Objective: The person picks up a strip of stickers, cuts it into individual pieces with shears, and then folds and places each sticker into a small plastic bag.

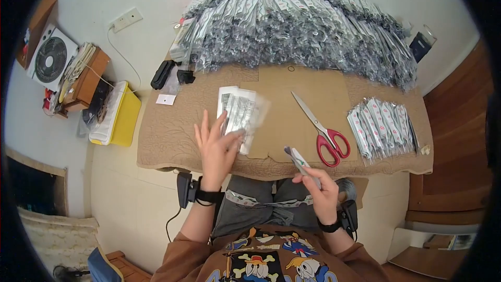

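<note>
My left hand (215, 149) is over a small stack of clear bags with printed white labels (237, 109). Its thumb and forefinger pinch a blurred clear plastic bag (262, 110), while the other fingers spread upward. Between the thumb and fingers of my right hand (322, 190) is a narrow folded strip (298, 160), white with green marks and a dark end, tilted up toward the table. Red-handled scissors (326, 138) lie on the cardboard sheet (282, 94), just beyond my right hand. Part of the strip is hidden by my fingers.
A large heap of wrapped strips (292, 26) fills the table's back. Bagged strips with pink marks (381, 128) lie at the right. Black items (169, 74) and a small white card (166, 100) are at the left. On the floor stands a yellow bin (125, 115).
</note>
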